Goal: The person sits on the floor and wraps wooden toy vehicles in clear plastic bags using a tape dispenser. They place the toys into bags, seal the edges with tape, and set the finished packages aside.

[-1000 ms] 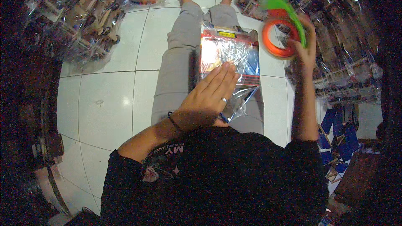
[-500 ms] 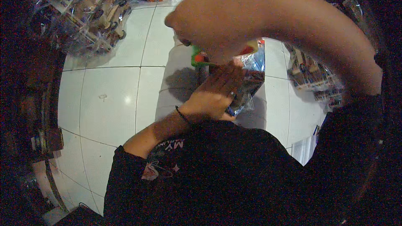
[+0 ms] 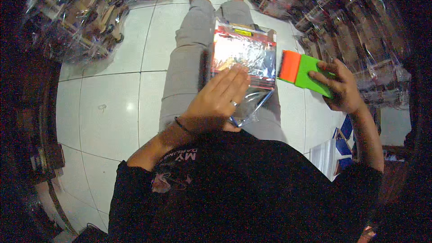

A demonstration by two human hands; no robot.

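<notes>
On my lap lies a flat book-like package (image 3: 245, 54), its red-edged cover glinting under clear plastic wrap. The loose end of the plastic (image 3: 252, 105) folds toward my body. My left hand (image 3: 220, 92) rests on the package's near part with its fingers stretched out flat; a ring and a dark bracelet show on it. Off to the right of the package, my right hand (image 3: 342, 87) grips a green and orange tape dispenser (image 3: 310, 74). The dispenser's jagged orange end points left, close to the package's right edge but apart from it.
My legs in grey trousers (image 3: 186, 67) stretch out over white floor tiles (image 3: 112, 108). Plastic-wrapped stacks of books (image 3: 85, 22) stand at the far left, with more wrapped stacks (image 3: 342, 31) at the right. White and blue papers (image 3: 326, 157) lie beside my right arm.
My right arm has swung back from across the package to the right, carrying the tape dispenser away and uncovering the package. My left hand stays on the package.
</notes>
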